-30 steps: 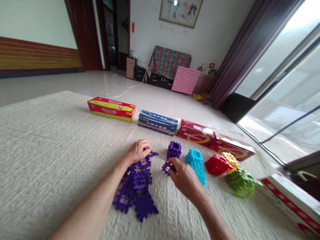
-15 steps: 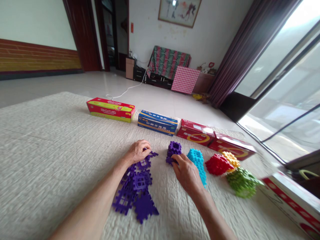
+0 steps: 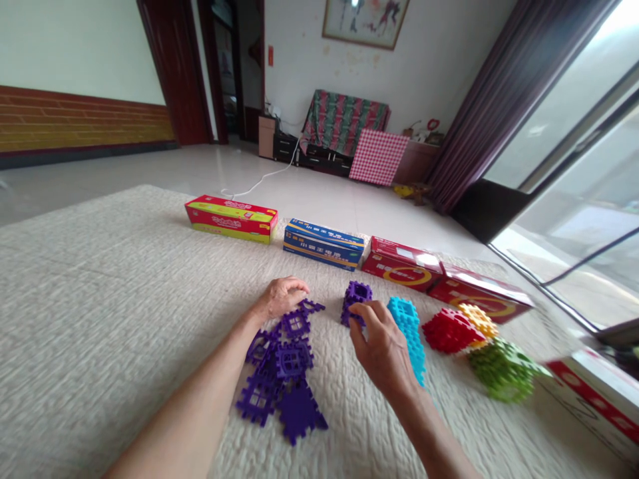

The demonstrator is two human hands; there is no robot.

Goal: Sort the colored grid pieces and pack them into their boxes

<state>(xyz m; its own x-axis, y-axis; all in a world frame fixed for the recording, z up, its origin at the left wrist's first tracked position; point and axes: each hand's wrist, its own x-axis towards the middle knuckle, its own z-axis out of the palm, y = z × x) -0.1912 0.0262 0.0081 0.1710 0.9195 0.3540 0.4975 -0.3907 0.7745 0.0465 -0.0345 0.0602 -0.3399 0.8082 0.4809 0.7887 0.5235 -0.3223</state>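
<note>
Loose purple interlocking plastic tiles (image 3: 294,359), some with window frames, lie in an overlapping row on the pale quilted cover. At the far end of that row is my left hand (image 3: 285,297), fingers loosely bent and nothing visible in them. To the right stands a small stack of purple tiles (image 3: 357,290). My right hand (image 3: 383,342) is in front of this stack, thumb and forefinger apart; it hides the lower part, and I cannot tell whether the fingertips touch it. Just right of that hand is a stack of light-blue tiles (image 3: 412,336).
Red tiles (image 3: 452,330), yellow tiles (image 3: 478,320) and green tiles (image 3: 504,372) sit further right. Beyond them lies a white-and-red box (image 3: 599,392). Along the back stand a red-and-yellow box (image 3: 232,219), a blue box (image 3: 323,245) and two dark-red boxes (image 3: 402,264).
The view has shifted slightly, so everything appears further right. My right thumb and forefinger have spread and drawn back a little from the purple stack. My left hand stays by the loose tiles.
</note>
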